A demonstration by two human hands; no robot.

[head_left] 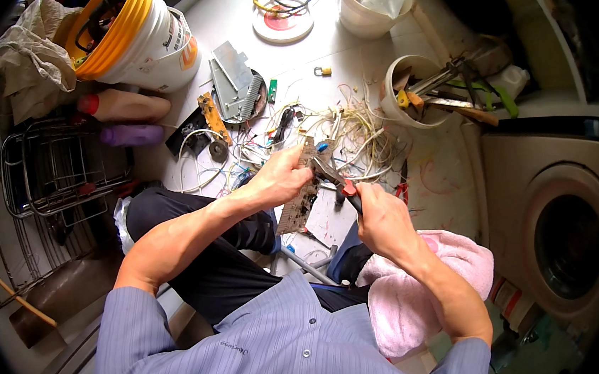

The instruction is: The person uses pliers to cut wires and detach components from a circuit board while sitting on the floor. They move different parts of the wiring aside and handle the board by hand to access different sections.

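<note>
My left hand (286, 179) is closed on the left edge of a brown circuit board (296, 212), which hangs upright above the floor between my knees. Dark and blue parts stand on the board's face. My right hand (384, 219) grips the red and black handles of a pair of pliers (348, 188). The pliers' metal jaws reach the board's upper part, near a small blue component (322, 147); whether they are clamped on a part I cannot make out. Beyond the board, a tangle of pale wires (371, 147) lies on the floor.
At the left stand a white and orange bucket (152, 42) and a wire rack (66, 166). Metal scrap (234, 74) lies ahead. To the right are a tool bucket (391, 88) and a front-loading washing machine (528, 178). A pink towel (411, 296) drapes by my right knee.
</note>
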